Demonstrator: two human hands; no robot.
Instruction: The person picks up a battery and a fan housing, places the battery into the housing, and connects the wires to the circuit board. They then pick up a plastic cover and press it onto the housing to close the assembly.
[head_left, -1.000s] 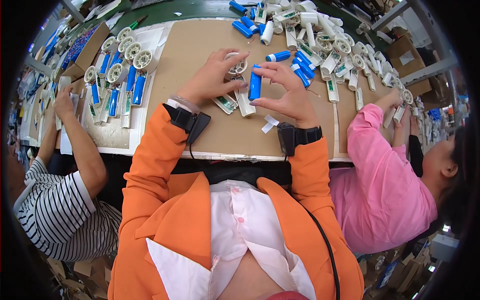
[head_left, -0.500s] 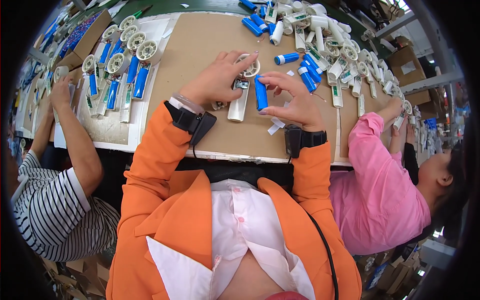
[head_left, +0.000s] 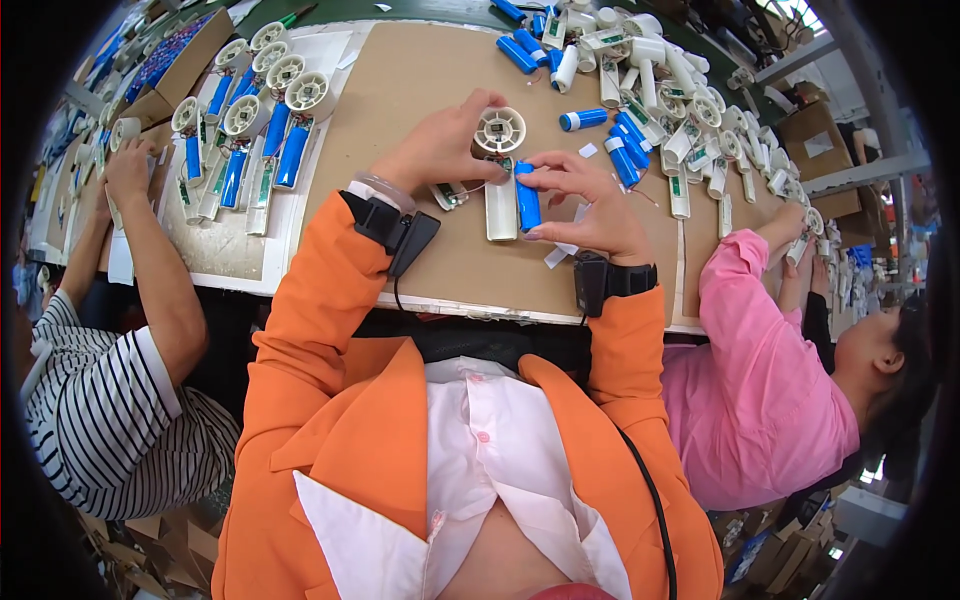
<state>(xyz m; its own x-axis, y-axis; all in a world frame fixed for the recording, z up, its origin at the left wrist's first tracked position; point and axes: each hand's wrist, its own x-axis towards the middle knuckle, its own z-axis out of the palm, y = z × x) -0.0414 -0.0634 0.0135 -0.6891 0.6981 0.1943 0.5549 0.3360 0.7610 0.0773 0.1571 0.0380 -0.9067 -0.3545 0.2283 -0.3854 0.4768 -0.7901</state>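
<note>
On the brown board in front of me lies a white handheld fan housing (head_left: 501, 215), with a round spoked head and an open, trough-like handle. My left hand (head_left: 440, 145) grips it where head meets handle, thumb at the small green circuit board. Upright beside the handle's right edge is a blue cylindrical battery (head_left: 528, 208), pinched between the fingers and thumb of my right hand (head_left: 590, 205). Whether the battery touches the handle I cannot tell. Another small white part with a circuit board (head_left: 449, 196) lies partly hidden by my left hand.
Several fan housings with blue batteries (head_left: 292, 155) lie in rows at the left. Loose blue batteries (head_left: 622, 160) and a heap of white housings (head_left: 660, 60) fill the far right. White paper scraps (head_left: 560, 255) lie near my right wrist. Co-workers' arms (head_left: 150, 230) reach in on both sides.
The housing has shifted slightly right and stands straighter. My left fingers have moved off the front of its head, the thumb onto the board. The battery has come down alongside the handle.
</note>
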